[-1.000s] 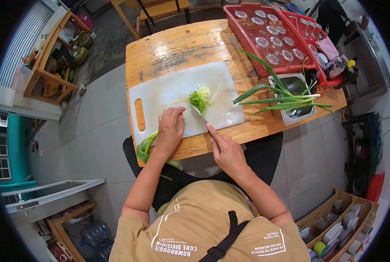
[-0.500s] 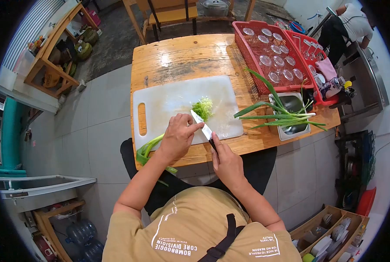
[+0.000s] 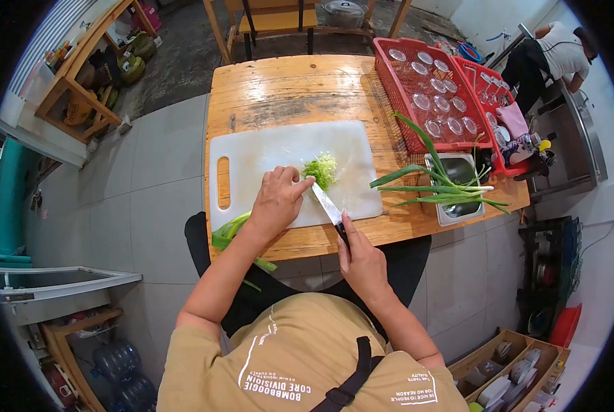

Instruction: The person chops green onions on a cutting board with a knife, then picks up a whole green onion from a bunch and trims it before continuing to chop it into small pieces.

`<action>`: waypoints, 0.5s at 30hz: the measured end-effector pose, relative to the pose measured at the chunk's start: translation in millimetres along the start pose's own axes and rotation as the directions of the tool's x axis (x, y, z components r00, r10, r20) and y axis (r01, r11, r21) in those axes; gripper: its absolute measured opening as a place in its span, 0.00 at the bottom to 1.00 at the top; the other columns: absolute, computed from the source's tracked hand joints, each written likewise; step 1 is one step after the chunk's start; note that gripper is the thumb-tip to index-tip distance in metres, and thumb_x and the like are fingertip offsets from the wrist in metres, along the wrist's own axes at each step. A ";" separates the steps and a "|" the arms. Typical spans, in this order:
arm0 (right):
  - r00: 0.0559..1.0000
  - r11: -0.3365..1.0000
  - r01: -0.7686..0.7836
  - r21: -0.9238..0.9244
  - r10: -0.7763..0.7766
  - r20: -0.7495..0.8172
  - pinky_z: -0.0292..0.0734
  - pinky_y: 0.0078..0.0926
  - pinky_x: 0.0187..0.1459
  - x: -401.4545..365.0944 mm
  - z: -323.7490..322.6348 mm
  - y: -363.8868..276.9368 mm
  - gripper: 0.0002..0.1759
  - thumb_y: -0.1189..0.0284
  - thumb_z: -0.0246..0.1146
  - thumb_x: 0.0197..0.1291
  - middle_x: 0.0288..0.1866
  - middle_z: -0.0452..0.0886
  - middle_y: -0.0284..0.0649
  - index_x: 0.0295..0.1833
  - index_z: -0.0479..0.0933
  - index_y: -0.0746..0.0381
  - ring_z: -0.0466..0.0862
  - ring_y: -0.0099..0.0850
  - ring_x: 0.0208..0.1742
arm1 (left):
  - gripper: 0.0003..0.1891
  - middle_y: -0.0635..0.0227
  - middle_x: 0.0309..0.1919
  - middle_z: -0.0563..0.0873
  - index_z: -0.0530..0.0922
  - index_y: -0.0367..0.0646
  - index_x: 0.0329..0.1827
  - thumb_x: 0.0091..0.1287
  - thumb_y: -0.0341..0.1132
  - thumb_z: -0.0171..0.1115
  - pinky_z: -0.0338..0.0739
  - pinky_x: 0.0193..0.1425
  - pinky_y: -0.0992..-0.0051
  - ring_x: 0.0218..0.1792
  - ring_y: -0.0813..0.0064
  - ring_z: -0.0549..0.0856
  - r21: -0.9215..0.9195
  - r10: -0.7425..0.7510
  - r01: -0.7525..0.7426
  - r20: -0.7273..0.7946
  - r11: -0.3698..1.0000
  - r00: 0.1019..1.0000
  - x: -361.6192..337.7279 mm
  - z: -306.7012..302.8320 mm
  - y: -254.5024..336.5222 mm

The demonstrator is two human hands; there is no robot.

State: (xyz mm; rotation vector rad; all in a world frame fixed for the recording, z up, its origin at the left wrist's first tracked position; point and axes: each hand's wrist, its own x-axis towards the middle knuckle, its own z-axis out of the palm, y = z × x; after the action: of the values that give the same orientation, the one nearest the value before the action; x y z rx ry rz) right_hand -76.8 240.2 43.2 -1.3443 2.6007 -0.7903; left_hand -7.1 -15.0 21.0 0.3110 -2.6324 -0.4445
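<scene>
While half a second ago our left hand point(image 3: 277, 200) stretched a finger along the blade, it now sits curled, knuckles forward, pinning the green onion stalks point(image 3: 228, 231) to the cutting board point(image 3: 265, 147) near its front edge. Our right hand point(image 3: 362, 259) is closed round the knife point(image 3: 325, 202), its blade angled just beside those fingertips. The chopped pile point(image 3: 320, 168) lies mid-board, just beyond the knife tip. We judge the slicing is mid-run, with stalks trailing over the tabletop's point(image 3: 286, 86) front edge.

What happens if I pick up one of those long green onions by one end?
It would probably droop: the long green onions already curve and sag across the metal tub. They look thin and leafy, so likely light. Tangled together, others might drag along.
</scene>
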 end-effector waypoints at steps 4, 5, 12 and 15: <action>1.000 1.000 0.018 0.005 -0.018 -0.014 0.87 0.49 0.36 2.6 0.3 0.2 0.37 0.66 0.67 0.83 0.41 0.85 0.46 0.92 0.67 0.57 0.90 0.49 0.34 | 0.23 0.61 0.50 0.84 0.94 0.54 0.64 0.68 0.23 0.69 0.77 0.65 0.56 0.57 0.57 0.83 -0.157 0.108 -0.102 0.035 0.982 0.993 -1.8 -13.8 18.2; 1.000 1.000 0.022 0.010 -0.022 -0.018 0.87 0.48 0.36 3.5 0.5 0.1 0.37 0.66 0.67 0.83 0.41 0.85 0.46 0.92 0.67 0.57 0.90 0.49 0.34 | 0.23 0.61 0.50 0.84 0.94 0.54 0.64 0.68 0.23 0.69 0.77 0.66 0.56 0.57 0.56 0.83 -0.186 0.150 -0.136 0.059 0.973 0.987 -2.2 -15.8 20.5; 0.999 0.999 0.026 0.031 -0.026 -0.019 0.87 0.48 0.36 4.8 -6.5 -5.0 0.37 0.67 0.67 0.82 0.43 0.87 0.48 0.92 0.67 0.58 0.90 0.50 0.35 | 0.23 0.63 0.51 0.84 0.94 0.57 0.63 0.68 0.24 0.69 0.77 0.67 0.56 0.57 0.56 0.83 -0.129 0.151 -0.142 0.063 0.981 0.986 -4.6 -6.4 7.6; 1.000 0.999 0.004 0.049 -0.004 -0.003 0.87 0.48 0.37 2.9 -9.1 -4.0 0.37 0.67 0.68 0.82 0.45 0.89 0.50 0.91 0.68 0.59 0.91 0.51 0.37 | 0.22 0.64 0.51 0.84 0.94 0.58 0.63 0.69 0.25 0.71 0.77 0.66 0.56 0.58 0.58 0.83 -0.062 0.128 -0.124 0.052 0.990 0.990 -2.7 -2.9 -0.2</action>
State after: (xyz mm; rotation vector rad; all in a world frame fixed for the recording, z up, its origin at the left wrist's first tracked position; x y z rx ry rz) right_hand -78.5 239.7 53.3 -1.3366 2.5637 -0.8519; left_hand -3.4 -15.1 22.2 0.1139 -2.6686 -0.4935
